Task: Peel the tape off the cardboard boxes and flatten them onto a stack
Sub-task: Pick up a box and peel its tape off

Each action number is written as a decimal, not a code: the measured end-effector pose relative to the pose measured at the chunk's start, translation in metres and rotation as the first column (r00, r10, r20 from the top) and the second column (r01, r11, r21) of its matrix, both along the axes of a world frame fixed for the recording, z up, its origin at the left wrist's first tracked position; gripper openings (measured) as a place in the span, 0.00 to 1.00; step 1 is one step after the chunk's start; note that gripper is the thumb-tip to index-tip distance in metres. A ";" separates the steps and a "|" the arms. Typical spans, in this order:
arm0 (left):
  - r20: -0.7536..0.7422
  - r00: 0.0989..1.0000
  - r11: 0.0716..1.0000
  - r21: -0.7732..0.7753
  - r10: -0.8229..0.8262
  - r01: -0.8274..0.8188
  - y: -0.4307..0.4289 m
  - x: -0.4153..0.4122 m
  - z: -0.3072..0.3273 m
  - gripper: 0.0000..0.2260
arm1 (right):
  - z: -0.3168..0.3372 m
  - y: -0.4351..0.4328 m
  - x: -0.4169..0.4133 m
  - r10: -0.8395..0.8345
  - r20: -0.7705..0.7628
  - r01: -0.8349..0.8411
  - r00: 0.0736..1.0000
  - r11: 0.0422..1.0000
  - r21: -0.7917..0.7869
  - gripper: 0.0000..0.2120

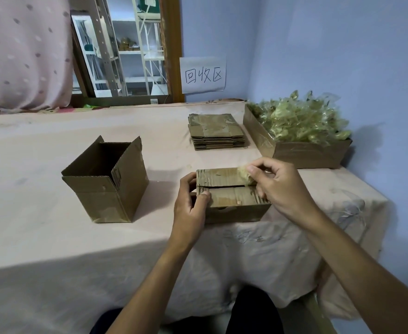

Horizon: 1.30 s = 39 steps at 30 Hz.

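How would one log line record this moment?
left hand: grips box | right hand: pinches tape wad | stack: beyond box

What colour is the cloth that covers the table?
Pale pink cloth, best seen in the head view.

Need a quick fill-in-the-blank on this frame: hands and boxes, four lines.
1. The right hand pinches a wad of ____ at the closed box's seam.
2. The left hand grips that box's ____ end.
3. The box on the far left is ____ at the top.
4. Behind the closed box lies a ____ of flattened boxes.

Missing words: tape; left; open; stack.
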<state>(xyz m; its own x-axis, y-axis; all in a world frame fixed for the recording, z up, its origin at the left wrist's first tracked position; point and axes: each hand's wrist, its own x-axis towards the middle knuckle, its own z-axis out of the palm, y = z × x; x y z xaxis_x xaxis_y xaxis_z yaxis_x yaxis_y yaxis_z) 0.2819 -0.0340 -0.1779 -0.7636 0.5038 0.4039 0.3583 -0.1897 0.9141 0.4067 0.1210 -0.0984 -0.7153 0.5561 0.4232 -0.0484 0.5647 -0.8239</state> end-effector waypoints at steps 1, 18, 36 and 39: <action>-0.009 1.000 1.000 0.002 0.011 -0.011 -0.001 0.000 0.000 0.18 | 0.001 0.002 0.002 0.011 -0.021 -0.013 1.000 0.997 -0.080 0.04; -0.380 0.924 0.964 -0.224 0.046 -0.140 -0.013 -0.024 0.017 0.25 | -0.007 0.003 0.005 -0.212 -0.041 0.213 0.976 0.977 0.017 0.06; -0.486 0.874 0.970 -0.216 -0.011 -0.108 -0.008 -0.018 0.023 0.21 | -0.008 0.000 0.015 -0.268 -0.008 0.261 0.963 0.930 0.261 0.07; -0.491 0.871 0.975 -0.181 0.024 -0.129 -0.010 -0.023 0.029 0.19 | 0.000 0.000 0.016 -0.133 -0.040 0.125 0.990 0.980 -0.157 0.07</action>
<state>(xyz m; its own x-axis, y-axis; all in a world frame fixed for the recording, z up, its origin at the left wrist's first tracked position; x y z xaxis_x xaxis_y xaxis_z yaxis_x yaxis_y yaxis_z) 0.2591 -0.0444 -0.1490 -0.5381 0.5622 0.6280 0.7704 0.0258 0.6370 0.4230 0.1210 -0.0984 -0.6134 0.7035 0.3589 -0.0268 0.4356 -0.8997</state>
